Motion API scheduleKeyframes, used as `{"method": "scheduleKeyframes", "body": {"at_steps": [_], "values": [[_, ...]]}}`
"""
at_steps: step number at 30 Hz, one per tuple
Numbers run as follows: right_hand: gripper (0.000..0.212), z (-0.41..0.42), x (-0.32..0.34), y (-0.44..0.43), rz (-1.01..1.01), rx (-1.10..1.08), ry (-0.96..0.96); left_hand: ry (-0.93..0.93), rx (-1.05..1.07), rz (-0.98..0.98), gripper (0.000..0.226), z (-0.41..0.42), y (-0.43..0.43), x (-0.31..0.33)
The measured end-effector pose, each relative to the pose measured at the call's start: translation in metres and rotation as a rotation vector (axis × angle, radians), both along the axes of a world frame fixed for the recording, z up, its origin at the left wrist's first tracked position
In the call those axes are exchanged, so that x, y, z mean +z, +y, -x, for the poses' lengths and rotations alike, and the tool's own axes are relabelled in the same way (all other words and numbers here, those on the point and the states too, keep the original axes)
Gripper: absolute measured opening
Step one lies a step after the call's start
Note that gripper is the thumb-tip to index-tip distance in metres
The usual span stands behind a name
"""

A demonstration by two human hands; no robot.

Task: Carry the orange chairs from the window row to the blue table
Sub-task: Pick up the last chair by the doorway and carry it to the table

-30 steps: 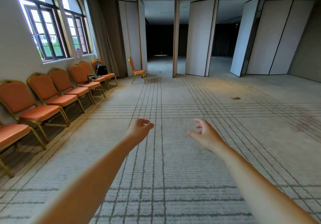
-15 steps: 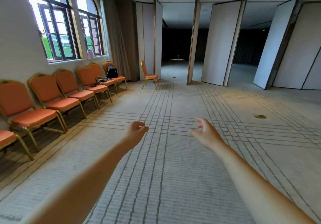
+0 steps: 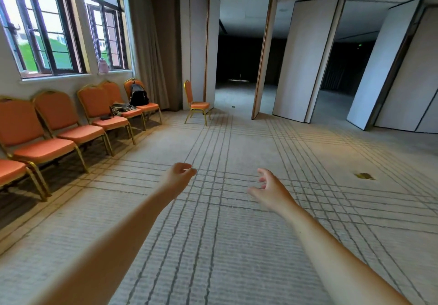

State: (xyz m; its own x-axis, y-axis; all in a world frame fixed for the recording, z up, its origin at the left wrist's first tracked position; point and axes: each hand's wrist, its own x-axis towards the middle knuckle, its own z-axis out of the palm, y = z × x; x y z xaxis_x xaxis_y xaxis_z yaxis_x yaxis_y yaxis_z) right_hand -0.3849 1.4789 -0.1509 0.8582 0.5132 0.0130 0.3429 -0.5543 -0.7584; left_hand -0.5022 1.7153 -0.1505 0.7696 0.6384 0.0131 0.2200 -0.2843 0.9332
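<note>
Two empty hands hovered ahead.
Fingers of left hand [image 3: 179,177] and right hand [image 3: 273,192] curled loosely; orange padded gold-framed chairs [image 3: 94,102] stood leftward.

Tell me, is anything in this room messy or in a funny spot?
One orange chair stands alone by the folding wall panel, away from the window row. In the row, a black backpack sits on the farthest chair and a crumpled bundle lies on the next one. Nothing looks spilled or broken.
</note>
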Motion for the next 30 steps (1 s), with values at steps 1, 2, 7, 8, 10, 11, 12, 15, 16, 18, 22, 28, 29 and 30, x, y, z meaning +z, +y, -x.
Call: {"method": "scheduleKeyframes", "body": {"at_steps": [1,2,7,8,10,11,12,15,16,18,22,28,29,30], "values": [[0.073,-0.024,0.001,0.014,0.0,-0.005,-0.009,-0.001,-0.008,-0.006,0.036,-0.025,0.014,0.001],[0.073,-0.047,0.003,0.026,-0.003,-0.009,-0.006,-0.001,-0.013,-0.008,0.037,-0.049,0.028,0.001],[0.074,-0.165,-0.003,0.087,0.005,-0.028,0.029,0.044,-0.048,-0.039,0.035,-0.164,0.084,-0.008],[0.075,-0.189,-0.004,0.099,-0.004,-0.036,0.036,0.054,-0.057,-0.043,0.037,-0.188,0.096,-0.011],[0.074,-0.245,-0.01,0.126,-0.023,-0.039,0.043,0.064,-0.059,-0.034,0.039,-0.242,0.125,-0.019],[0.073,-0.269,-0.011,0.138,-0.025,-0.036,0.036,0.062,-0.054,-0.031,0.039,-0.265,0.137,-0.021],[0.072,-0.296,-0.013,0.151,-0.03,-0.031,0.03,0.059,-0.044,-0.023,0.04,-0.292,0.15,-0.023],[0.07,-0.386,-0.019,0.189,-0.048,-0.025,0.016,0.055,-0.027,0.008,0.042,-0.382,0.188,-0.028],[0.07,-0.416,-0.016,0.202,-0.04,-0.019,0.017,0.058,-0.016,0.025,0.042,-0.411,0.2,-0.025],[0.071,-0.469,-0.009,0.227,-0.037,-0.01,0.012,0.052,-0.018,0.041,0.042,-0.463,0.219,-0.016],[0.072,-0.584,0.008,0.287,-0.038,0.018,-0.008,0.018,-0.006,0.028,0.04,-0.57,0.269,0.0],[0.072,-0.711,0.006,0.375,0.006,0.066,0.008,0.045,0.048,0.037,0.043,-0.692,0.359,-0.006],[0.073,-0.735,0.004,0.393,0.012,0.07,0.008,0.046,0.048,0.039,0.044,-0.715,0.377,-0.01],[0.074,-0.754,0.002,0.408,0.019,0.074,0.006,0.046,0.044,0.038,0.044,-0.734,0.391,-0.013]]}}
